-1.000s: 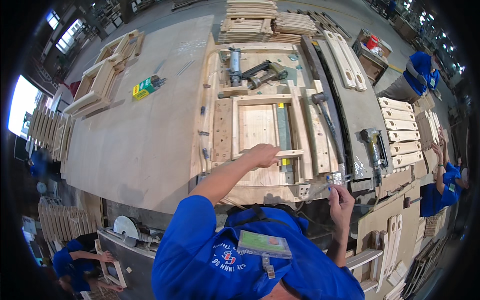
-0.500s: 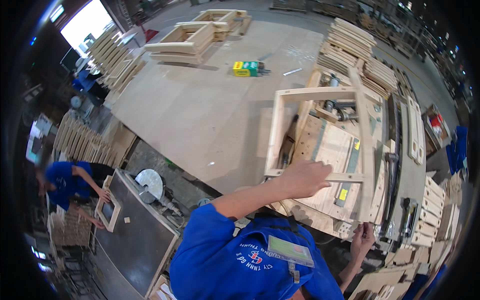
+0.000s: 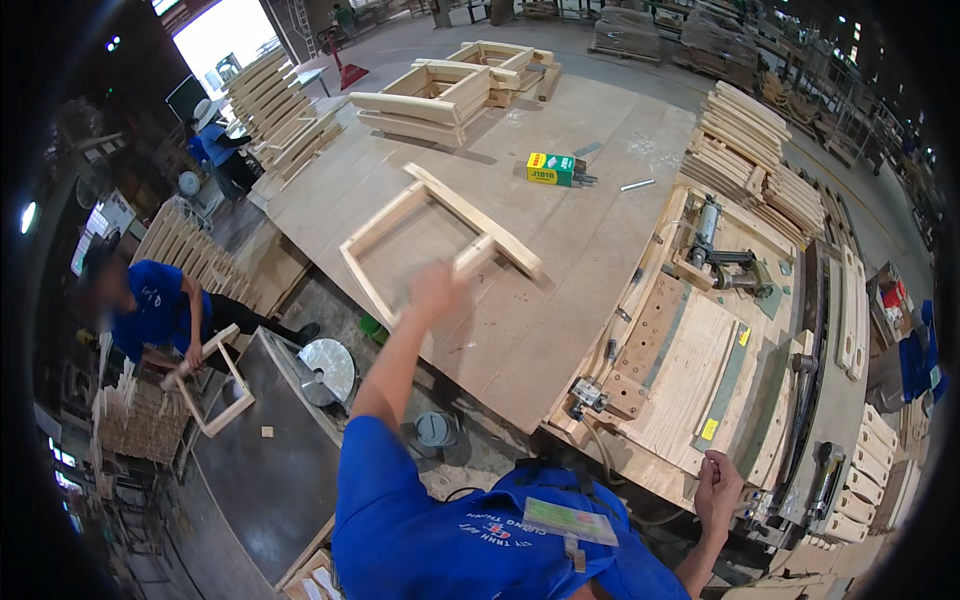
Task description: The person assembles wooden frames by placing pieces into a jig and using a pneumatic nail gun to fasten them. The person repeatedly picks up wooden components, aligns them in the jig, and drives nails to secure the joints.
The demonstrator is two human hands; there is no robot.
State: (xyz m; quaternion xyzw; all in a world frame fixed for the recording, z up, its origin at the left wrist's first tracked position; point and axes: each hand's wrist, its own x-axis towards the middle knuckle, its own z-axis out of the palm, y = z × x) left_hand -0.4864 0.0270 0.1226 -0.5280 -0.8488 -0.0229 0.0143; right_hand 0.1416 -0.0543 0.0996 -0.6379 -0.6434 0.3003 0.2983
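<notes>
My left hand (image 3: 437, 295), blurred by motion, is closed around the near bar of a pale wooden frame (image 3: 475, 222). The frame is tilted above the large board-topped table, and one long bar reaches past its corners. At the front edge of the wooden jig (image 3: 640, 370), on the right, is my right hand (image 3: 717, 488). Its fingers are curled; what they hold, if anything, cannot be made out. On the jig are a metal air cylinder (image 3: 707, 225), green strips with yellow labels and a small valve fitting (image 3: 588, 397).
Assembled frames (image 3: 440, 100) stand at the table's far end (image 3: 590, 130). A yellow-green box (image 3: 550, 169) and a metal rod (image 3: 637, 184) lie nearer. Stacked slats (image 3: 740, 130) flank the right. A co-worker (image 3: 165, 300) handles another frame beside a round saw blade (image 3: 327, 370), left.
My left hand has carried the wooden frame from over the jig leftward above the table, uncovering the jig. My right hand stays by the jig's front edge. The co-worker's frame has been lifted and tilted.
</notes>
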